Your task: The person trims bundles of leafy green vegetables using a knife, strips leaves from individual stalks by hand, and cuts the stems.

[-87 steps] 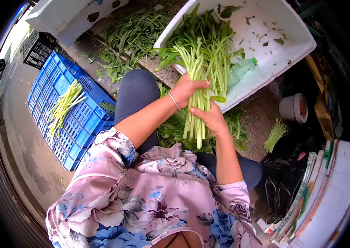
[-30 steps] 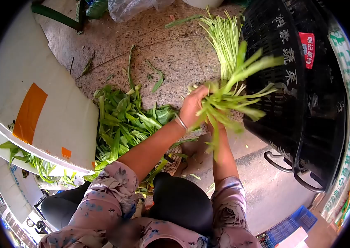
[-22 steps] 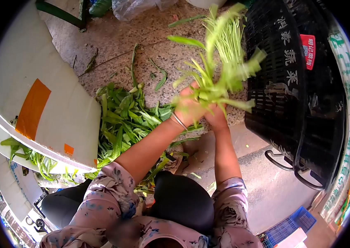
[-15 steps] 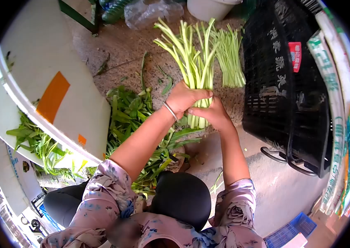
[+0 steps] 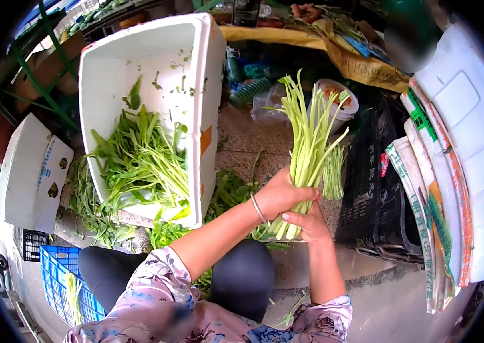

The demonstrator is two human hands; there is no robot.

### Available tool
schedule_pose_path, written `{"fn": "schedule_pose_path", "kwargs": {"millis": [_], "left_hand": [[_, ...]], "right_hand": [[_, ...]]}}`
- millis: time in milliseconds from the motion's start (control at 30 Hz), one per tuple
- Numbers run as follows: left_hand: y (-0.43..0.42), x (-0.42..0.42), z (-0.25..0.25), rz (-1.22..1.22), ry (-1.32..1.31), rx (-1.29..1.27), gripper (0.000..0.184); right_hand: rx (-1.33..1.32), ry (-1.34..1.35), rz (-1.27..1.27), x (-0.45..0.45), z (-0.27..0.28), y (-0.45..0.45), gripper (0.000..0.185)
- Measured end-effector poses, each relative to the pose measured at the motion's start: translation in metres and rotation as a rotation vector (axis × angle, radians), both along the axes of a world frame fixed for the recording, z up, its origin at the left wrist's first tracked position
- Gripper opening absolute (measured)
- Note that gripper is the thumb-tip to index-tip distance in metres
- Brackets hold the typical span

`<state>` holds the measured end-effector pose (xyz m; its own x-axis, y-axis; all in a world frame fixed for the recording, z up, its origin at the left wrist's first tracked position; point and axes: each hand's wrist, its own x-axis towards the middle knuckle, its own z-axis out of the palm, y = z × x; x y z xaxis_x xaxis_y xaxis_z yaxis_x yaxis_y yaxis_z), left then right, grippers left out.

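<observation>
A bunch of pale green stems [image 5: 309,140] stands upright in both hands, with its upper ends fanned out. My left hand [image 5: 283,197], with a bracelet at the wrist, wraps round the lower stems. Just below it, my right hand [image 5: 310,223] grips the same bunch near its bottom ends. Behind the held bunch, a smaller bundle of thin stems [image 5: 333,171] rests beside the black crate [image 5: 376,188]. Leafy greens [image 5: 144,154] lie inside the white foam box [image 5: 210,103] at the left. Loose leaves [image 5: 230,191] are on the ground between box and hands.
A blue crate [image 5: 53,280] with some stems [image 5: 73,297] is at the lower left. Another foam box [image 5: 30,171] stands behind it. A white bucket [image 5: 342,108], a plastic bottle [image 5: 250,91] and folded sacks [image 5: 425,200] are farther back and right.
The head view has swung up, bringing the foam box's inside into view. Leaves blurred around the hands earlier no longer show there; both hands still hold the bunch, now upright.
</observation>
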<state>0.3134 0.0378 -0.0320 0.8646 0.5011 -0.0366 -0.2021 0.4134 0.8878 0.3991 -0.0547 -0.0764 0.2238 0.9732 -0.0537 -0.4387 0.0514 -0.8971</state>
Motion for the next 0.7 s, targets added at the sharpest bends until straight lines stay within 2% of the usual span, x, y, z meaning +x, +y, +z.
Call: {"fn": "schedule_pose_path", "kwargs": {"millis": [133,200,233,267,300,367,400,433,467,533,567,600,667,700], "left_hand": [[-0.019,-0.055,0.043,0.088,-0.085,0.082,0.035],[-0.026,-0.084,0.050,0.142,-0.180,0.054,0.050],[-0.026,-0.103,0.050,0.111,-0.130,0.139,0.067],[-0.026,-0.121,0.039,0.059,-0.091,0.122,0.081],[-0.029,-0.141,0.030,-0.038,-0.096,0.015,0.086],[-0.050,-0.181,-0.002,-0.077,0.198,-0.019,0.088],[-0.064,-0.201,-0.007,-0.269,0.394,0.140,0.084],[-0.077,-0.219,-0.005,-0.436,0.342,0.154,0.076],[-0.088,-0.235,0.017,-0.478,0.306,0.222,0.062],[-0.093,-0.258,0.037,-0.431,0.245,0.191,0.051],[-0.094,-0.264,0.038,-0.173,0.213,0.477,0.044],[-0.088,-0.264,0.037,0.078,0.183,0.815,0.062],[-0.073,-0.266,0.037,0.373,0.522,1.377,0.093],[-0.066,-0.270,0.018,0.379,0.519,1.369,0.093]], "right_hand": [[0.092,-0.197,0.106,-0.030,0.057,-0.005,0.054],[0.023,-0.547,0.273,-0.039,0.077,-0.006,0.044],[-0.011,-0.651,0.282,-0.052,0.098,-0.009,0.029],[-0.013,-0.659,0.283,-0.060,0.102,-0.007,0.029],[-0.020,-0.843,0.277,-0.067,0.105,-0.006,0.027],[-0.043,-1.178,0.297,-0.077,0.105,-0.004,0.025],[-0.042,-1.184,0.297,-0.083,0.100,-0.002,0.025],[-0.062,-1.423,0.377,-0.092,0.094,-0.001,0.024],[-0.083,-1.661,0.462,-0.101,0.088,0.000,0.024],[-0.012,-1.846,0.620,-0.127,0.084,-0.002,0.020],[0.083,-1.875,0.650,-0.137,0.073,-0.001,0.020],[0.180,-1.898,0.684,-0.146,0.060,-0.001,0.019],[0.312,-1.908,0.748,-0.167,0.052,-0.002,0.014],[0.353,-1.920,0.752,-0.177,0.048,-0.002,0.010]]}}
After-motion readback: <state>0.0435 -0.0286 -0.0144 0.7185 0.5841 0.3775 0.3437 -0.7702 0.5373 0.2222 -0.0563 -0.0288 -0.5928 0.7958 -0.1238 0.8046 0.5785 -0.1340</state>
